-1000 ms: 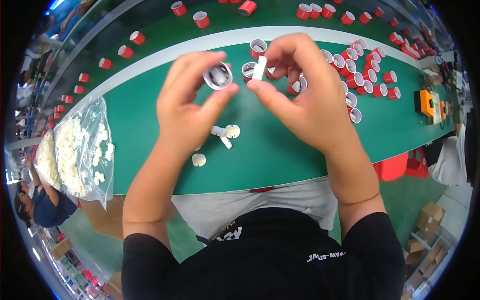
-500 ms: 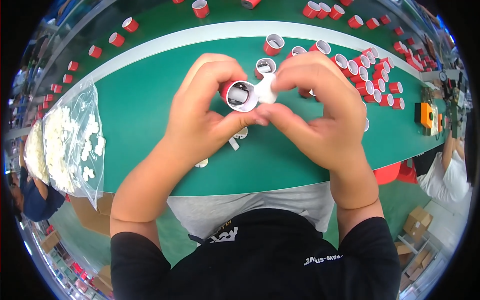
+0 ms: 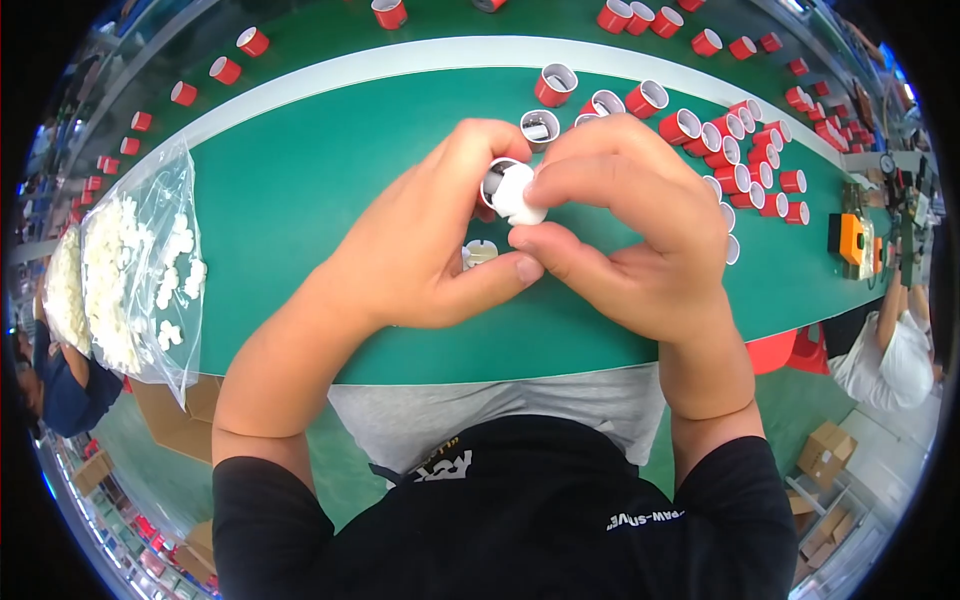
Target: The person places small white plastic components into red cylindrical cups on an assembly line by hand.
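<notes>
Both hands are raised over the green tabletop, close together at a small red cup. Left hand curls its fingers about the cup, mouth tilted toward the wearer; its thumb reaches out under the right thumb, contact with the cup unclear. Right hand pinches a white piece between thumb and forefinger, partly covering the cup's mouth; how far it sits inside cannot be told. Judgement: cup light, fairly stiff, its smooth wall perhaps slippery; best held round the outside, rim kept free. White piece looks light, probably moulded plastic, with thin parts that may bend or snap; best taken by its edge. Just below the left hand's fingers lies a pale disc. Well left of the hands: clear bag of white pieces. Beyond and right of the right hand: many red cups; farther right, an orange device.
</notes>
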Motion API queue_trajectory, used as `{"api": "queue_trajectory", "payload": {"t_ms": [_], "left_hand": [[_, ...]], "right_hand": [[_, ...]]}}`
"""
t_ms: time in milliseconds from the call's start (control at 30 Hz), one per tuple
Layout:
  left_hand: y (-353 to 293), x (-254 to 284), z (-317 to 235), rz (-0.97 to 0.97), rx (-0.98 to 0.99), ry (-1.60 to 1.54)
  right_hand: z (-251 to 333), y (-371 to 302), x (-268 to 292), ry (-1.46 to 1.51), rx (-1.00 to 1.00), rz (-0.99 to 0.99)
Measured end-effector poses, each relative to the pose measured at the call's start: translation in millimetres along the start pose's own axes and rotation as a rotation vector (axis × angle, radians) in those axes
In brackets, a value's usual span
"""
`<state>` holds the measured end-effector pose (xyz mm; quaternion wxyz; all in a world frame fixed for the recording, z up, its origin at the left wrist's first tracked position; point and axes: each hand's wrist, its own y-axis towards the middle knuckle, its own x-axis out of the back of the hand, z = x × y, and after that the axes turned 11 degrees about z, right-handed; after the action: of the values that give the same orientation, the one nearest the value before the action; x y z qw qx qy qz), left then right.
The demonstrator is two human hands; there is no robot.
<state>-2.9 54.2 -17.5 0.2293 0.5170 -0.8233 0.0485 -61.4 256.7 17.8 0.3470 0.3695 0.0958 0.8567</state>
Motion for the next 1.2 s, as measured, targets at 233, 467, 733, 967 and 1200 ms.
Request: {"api": "queue_trajectory", "payload": {"t_ms": [233,467,733,967,1200], "left_hand": [[0,0,-4,0.023,0.023,0.009],[1,-2,-3,0.011,-0.032,0.054],[-1,-2,-6,-0.020,0.039,-0.226],[2,0,0,-0.093,-0.100,-0.177],[3,2,0,-0.110,-0.152,-0.099]], "right_hand": [[-4,0,-4,-0.048,0.014,0.036],[-3,-1,-3,-0.099,0.037,0.030],[-4,-2,8,-0.328,0.223,0.053],[-3,-2,10,-0.230,0.184,0.020],[-4,-3,8,-0.247,0.218,0.015]]}}
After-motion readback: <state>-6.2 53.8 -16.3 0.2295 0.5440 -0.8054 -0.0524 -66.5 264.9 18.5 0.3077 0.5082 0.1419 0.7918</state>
